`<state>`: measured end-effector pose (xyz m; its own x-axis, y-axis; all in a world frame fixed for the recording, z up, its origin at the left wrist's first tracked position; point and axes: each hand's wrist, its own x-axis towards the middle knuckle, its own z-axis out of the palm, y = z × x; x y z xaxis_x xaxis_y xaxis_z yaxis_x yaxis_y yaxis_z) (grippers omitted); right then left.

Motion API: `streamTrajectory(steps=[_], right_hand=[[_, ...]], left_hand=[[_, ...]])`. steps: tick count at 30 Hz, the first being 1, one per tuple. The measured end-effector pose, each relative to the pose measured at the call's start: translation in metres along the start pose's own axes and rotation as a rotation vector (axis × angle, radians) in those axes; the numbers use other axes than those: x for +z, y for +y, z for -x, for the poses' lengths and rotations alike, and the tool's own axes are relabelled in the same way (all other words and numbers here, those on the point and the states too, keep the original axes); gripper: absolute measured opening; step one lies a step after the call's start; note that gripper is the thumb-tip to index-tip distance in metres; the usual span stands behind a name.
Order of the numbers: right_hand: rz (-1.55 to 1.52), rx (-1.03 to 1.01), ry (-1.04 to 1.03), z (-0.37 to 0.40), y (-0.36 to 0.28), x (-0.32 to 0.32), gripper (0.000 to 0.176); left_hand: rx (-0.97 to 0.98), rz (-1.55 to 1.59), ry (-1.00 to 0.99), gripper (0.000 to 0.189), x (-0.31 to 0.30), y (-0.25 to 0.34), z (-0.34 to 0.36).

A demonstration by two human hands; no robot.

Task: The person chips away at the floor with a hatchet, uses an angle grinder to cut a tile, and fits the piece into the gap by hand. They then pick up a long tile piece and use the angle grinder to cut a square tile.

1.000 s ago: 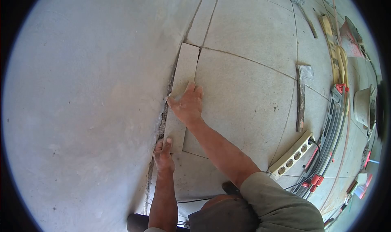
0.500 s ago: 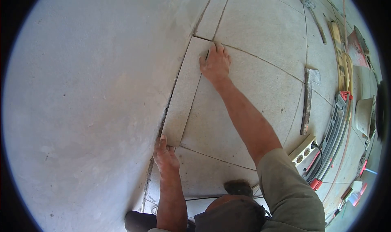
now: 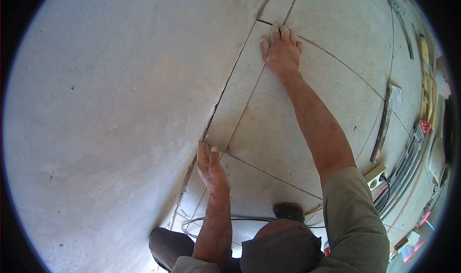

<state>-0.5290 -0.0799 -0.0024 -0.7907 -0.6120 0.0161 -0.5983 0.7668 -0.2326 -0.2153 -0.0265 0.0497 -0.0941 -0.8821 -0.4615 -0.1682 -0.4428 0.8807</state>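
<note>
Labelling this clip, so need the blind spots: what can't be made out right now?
All in the head view:
- Bed beneath the narrow tile: hidden by the tile itself.
- Tile's far right corner: covered by the right hand.
- Lower end of the power strip: behind the right sleeve.
- Red and blue items, lower right: too small and blurred to name.

Lg. grey wall (image 3: 120, 105) on L, w/ bluish light low down; pale tiled flr. (image 3: 307, 114) on R.
</note>
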Motion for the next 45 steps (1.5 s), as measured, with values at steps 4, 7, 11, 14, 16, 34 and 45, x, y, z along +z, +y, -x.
streamTrajectory(steps=[4,7,11,14,16,34,45], right_hand=[[0.026,-0.017,0.067,0.0,0.0,0.008,0.062],[-0.011,-0.008,0.052,0.0,-0.001,0.01,0.061],[0.027,-0.009,0.094,0.003,-0.002,0.01,0.061],[0.009,-0.011,0.082,0.002,-0.003,0.009,0.06],[0.013,0.01,0.132,0.004,-0.003,0.011,0.059],[-0.085,0.021,0.114,-0.001,0.004,0.015,0.056],[-0.114,0.104,0.114,-0.001,0.005,0.008,0.059]], left_hand=[[-0.037,0.099,0.052,0.049,0.004,0.004,0.003],[0.022,0.135,0.062,0.044,-0.005,-0.015,-0.001],[0.025,0.169,0.035,0.037,-0.002,-0.004,0.004],[0.051,0.152,-0.032,0.031,-0.015,-0.016,0.0],[0.027,0.178,0.002,0.03,-0.013,-0.013,0.002],[0.667,-0.865,-0.185,0.052,-0.007,-0.037,0.005],[0.651,-0.919,-0.081,0.034,-0.02,-0.035,-0.009]])
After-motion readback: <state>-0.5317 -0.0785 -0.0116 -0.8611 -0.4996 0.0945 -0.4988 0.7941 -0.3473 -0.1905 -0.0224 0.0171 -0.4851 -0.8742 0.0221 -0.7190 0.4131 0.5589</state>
